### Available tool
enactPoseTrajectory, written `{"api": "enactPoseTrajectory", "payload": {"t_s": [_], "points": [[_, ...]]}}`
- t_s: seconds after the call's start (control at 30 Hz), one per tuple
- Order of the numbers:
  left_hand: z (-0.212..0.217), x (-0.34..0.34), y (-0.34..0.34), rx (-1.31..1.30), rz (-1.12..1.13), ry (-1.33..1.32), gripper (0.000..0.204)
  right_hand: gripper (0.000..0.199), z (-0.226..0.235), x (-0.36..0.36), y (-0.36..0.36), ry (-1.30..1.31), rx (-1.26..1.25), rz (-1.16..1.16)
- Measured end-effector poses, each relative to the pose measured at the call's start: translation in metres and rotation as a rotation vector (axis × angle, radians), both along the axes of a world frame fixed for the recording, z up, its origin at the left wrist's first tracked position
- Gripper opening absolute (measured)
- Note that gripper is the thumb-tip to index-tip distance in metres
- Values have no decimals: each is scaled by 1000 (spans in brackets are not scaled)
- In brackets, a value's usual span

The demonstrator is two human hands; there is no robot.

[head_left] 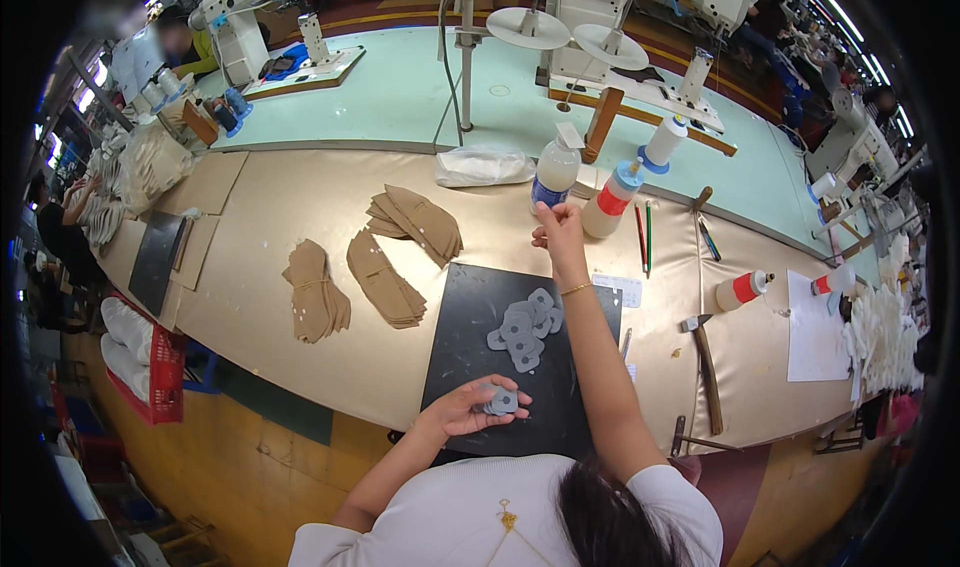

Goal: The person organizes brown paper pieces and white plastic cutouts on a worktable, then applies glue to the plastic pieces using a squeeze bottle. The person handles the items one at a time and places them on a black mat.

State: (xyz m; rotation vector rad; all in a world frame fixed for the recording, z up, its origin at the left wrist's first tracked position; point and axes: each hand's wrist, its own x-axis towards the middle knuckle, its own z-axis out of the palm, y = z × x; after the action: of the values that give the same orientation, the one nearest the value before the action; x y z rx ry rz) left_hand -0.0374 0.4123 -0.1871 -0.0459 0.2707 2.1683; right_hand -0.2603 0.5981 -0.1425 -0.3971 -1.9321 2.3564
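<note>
My left hand (pixel 472 407), over the near edge of a black board (pixel 465 312), has its fingers curled round a small stack of grey pieces (pixel 502 402) with a hole showing in the top one. On the board beyond it lies a loose pile of similar grey pieces (pixel 522 329). My right hand (pixel 561 239) reaches forward past the board, its fingers closed in a pinch just in front of a clear bottle (pixel 555 170) with a blue label. Whether those fingers hold something small or touch the bottle I cannot make out.
Bundles of brown cut pieces (pixel 385 277) lie left of the board. Right of my arm are a glue bottle with red label (pixel 612 199), pencils (pixel 645 237), a hammer (pixel 706 372) and another red-labelled bottle (pixel 745 289). A wrapped white bundle (pixel 485 166) and sewing machines stand farther back.
</note>
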Motion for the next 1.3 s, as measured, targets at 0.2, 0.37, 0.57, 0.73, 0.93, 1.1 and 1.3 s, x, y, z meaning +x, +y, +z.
{"api": "enactPoseTrajectory", "payload": {"t_s": [0.2,0.37,0.57,0.73,0.93,1.1,1.3], "points": [[-9,1,-6,-27,-30,-47,45,52,-14,6,29,-12,-1078,169],[-3,-2,-4,-14,-22,-83,47,89,-6,-14,44,180,-1411,169],[-7,-1,-3,-12,17,-97,41,71,-15,-49,53,-5,-1548,-106],[-7,-1,-2,-60,13,-111,38,52,-4,-24,43,9,-1144,-207],[-5,0,-4,-115,24,-71,33,41,32,47,91,445,-335,-351],[-4,0,-5,-212,1,-52,30,33,81,117,136,389,400,-299],[10,2,4,-296,44,-46,28,40,63,164,155,470,836,-424]]}}
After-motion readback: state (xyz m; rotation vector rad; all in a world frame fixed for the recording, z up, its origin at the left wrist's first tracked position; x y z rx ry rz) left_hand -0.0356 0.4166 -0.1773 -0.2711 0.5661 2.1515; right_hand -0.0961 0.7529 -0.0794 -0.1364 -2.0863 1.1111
